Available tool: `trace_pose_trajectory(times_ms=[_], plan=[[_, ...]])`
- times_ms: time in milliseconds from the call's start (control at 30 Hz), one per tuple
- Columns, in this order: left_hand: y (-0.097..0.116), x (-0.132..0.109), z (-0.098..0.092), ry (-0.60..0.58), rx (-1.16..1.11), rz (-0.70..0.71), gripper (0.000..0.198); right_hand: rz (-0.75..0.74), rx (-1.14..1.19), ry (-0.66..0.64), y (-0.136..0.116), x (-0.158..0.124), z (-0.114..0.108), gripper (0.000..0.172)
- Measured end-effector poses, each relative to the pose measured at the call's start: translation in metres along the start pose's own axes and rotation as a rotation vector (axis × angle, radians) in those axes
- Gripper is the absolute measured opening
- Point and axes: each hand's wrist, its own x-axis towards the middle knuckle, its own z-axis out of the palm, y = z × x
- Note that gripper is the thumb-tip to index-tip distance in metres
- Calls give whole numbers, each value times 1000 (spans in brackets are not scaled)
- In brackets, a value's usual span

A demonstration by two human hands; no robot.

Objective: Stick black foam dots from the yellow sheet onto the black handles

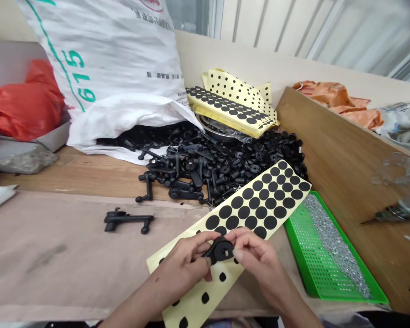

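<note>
Left hand [182, 269] and right hand [263, 259] curl closed around a round-headed black plastic handle [220, 250], pinching it at the fingertips above a cream paper sheet [205, 291] of matte black rubber dots, near a heaped pile of knobby black handles [218, 168].

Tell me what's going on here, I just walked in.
A person is holding a black plastic crank handle with the left hand and right hand, over a yellow-backed sheet of round black adhesive pads. Behind it, a heap of black plastic parts lies beside a white woven sack. To the right sits a green perforated tray holding small silver metal pieces.
</note>
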Motion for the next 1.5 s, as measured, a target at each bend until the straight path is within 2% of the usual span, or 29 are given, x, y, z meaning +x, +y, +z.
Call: trace_pose_trajectory(times_ms=[300, 767, 967, 1133, 1267, 1500], plan=[[-3, 0, -2, -20, 18, 14, 37, 37, -40, 8, -10, 4, 1, 11], [-7, 4, -2, 22, 93, 4, 39, 42, -20, -42, -8, 5, 0, 11], [-25, 13, 1, 41, 52, 108, 30, -11, -61, -47, -4, 6, 2, 11], [-29, 10, 4, 101, 93, 175, 23, -61, -120, 15, -1, 5, 5, 12], [-29, 7, 3, 141, 88, 178, 24, 46, 19, 6, 2, 2, 2, 12], [-32, 6, 4, 162, -111, 121, 34, 255, 506, -19, 9, -4, 5, 18]])
